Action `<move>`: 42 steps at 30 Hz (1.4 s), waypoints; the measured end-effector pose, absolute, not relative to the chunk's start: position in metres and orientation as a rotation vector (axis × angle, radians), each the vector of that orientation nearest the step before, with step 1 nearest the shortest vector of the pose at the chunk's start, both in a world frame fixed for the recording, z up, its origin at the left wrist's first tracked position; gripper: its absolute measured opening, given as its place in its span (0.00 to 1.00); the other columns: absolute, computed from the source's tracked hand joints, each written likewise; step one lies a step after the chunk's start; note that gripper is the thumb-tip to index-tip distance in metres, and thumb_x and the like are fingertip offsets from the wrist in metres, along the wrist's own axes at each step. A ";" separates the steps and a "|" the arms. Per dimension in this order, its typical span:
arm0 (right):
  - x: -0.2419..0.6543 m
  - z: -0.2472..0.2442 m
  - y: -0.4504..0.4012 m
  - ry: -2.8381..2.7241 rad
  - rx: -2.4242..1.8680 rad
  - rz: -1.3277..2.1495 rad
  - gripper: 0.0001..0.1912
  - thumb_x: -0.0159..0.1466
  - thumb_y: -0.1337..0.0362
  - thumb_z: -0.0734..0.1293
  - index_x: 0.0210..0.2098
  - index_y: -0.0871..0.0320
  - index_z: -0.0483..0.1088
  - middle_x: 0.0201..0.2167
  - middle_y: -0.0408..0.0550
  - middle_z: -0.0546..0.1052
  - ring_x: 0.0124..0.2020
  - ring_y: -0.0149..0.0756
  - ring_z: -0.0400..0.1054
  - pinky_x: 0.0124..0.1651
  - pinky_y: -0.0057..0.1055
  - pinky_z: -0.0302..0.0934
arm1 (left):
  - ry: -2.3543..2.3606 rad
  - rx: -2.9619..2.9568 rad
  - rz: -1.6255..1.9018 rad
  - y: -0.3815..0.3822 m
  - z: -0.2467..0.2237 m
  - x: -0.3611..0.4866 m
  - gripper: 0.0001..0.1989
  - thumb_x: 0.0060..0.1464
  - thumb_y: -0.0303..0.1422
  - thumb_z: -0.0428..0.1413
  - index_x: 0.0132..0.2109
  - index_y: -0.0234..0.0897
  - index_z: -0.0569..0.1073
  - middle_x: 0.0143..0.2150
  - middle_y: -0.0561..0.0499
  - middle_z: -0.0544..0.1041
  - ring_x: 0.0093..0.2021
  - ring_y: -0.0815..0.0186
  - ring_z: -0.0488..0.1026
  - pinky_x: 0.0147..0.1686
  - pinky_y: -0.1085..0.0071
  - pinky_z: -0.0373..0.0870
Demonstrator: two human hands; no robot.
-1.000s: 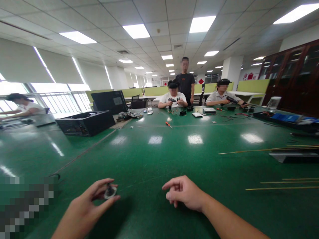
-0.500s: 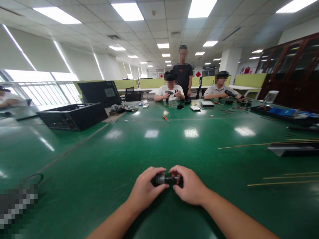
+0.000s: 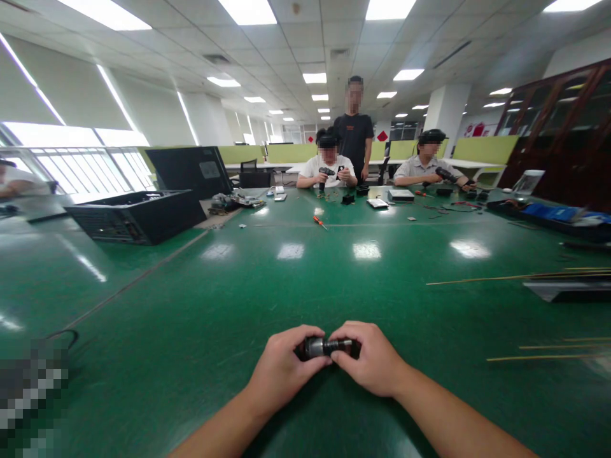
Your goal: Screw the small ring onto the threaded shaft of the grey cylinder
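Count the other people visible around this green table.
4: two seated at the far end, one standing behind them, one at the left edge. Others may be hidden.

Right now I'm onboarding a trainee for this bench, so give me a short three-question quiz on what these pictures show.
1. True or false: the small metal cylinder is held by the left hand and the right hand together.
2. Which lies on the green table at far right? A) thin yellow rods B) a kettle C) a ladder
3. Fill in: the orange-handled screwdriver lies ___ the person's hands and the seated co-workers.

Key: 1 true; 2 A; 3 between.
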State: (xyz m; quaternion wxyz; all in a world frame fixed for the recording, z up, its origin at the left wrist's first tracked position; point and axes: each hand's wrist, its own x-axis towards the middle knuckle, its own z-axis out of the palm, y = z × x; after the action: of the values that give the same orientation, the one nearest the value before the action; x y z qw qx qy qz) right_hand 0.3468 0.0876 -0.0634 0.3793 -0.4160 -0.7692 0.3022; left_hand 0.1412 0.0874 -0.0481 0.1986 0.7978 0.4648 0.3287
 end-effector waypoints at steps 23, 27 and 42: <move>0.349 -0.064 0.086 -1.988 -1.029 0.745 0.04 0.57 0.68 0.71 0.33 0.57 0.77 0.30 0.45 0.77 0.32 0.34 0.71 0.38 0.29 0.60 | 1.208 2.268 0.902 0.079 -0.048 0.146 0.11 0.51 0.29 0.63 0.43 0.41 0.78 0.40 0.50 0.81 0.40 0.63 0.78 0.43 0.70 0.73; 0.350 -0.064 0.088 -1.996 -1.029 0.751 0.05 0.55 0.69 0.72 0.33 0.57 0.77 0.30 0.44 0.77 0.31 0.33 0.70 0.36 0.28 0.60 | 1.236 2.258 0.914 0.079 -0.050 0.146 0.11 0.50 0.30 0.64 0.43 0.41 0.78 0.40 0.50 0.82 0.40 0.63 0.78 0.43 0.70 0.73; 0.351 -0.063 0.088 -2.021 -1.036 0.760 0.02 0.56 0.69 0.71 0.30 0.58 0.77 0.27 0.43 0.76 0.29 0.33 0.69 0.34 0.28 0.57 | 1.226 2.273 0.914 0.077 -0.049 0.146 0.11 0.50 0.29 0.64 0.43 0.40 0.79 0.40 0.51 0.82 0.40 0.63 0.78 0.43 0.70 0.74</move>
State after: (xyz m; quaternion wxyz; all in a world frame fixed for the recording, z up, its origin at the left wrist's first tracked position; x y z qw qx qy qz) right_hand 0.3509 0.0878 -0.0629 0.3647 -0.4028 -0.7858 0.2953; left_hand 0.1464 0.0774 -0.0494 0.1998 0.8129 0.4387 0.3270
